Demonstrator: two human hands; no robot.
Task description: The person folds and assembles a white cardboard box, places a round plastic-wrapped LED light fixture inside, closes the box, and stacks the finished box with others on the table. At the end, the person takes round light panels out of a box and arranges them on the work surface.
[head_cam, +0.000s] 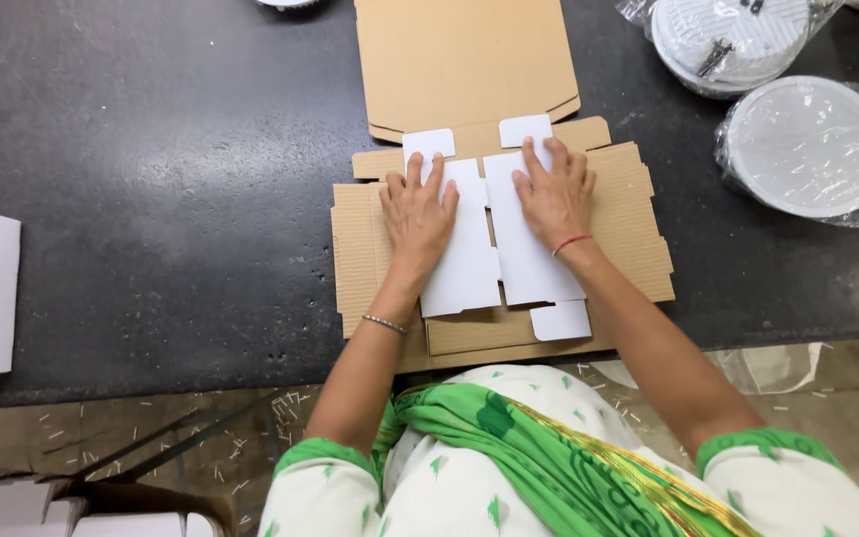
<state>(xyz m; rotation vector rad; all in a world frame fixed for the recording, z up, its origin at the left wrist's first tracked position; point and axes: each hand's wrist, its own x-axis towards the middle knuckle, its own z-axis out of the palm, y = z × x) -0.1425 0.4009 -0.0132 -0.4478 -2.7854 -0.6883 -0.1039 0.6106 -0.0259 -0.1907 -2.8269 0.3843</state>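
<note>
Both hands, left hand (418, 211) and right hand (553, 196), press flat, fingers spread, gripping nothing, on folded white card flaps (469, 268) over an unfolded brown corrugated cardboard box blank (628, 229) on the dark worktop (151, 179).

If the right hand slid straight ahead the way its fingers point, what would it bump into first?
The right hand points away from the person. Its fingertips already reach the small white flap; past that comes the big brown cardboard lid. Both lie flat, so it would probably slide over them.

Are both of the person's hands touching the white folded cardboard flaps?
Touching. The head view shows the left hand pressed flat on the left white flap and the right hand flat on the right white flap, no gap showing.
</note>
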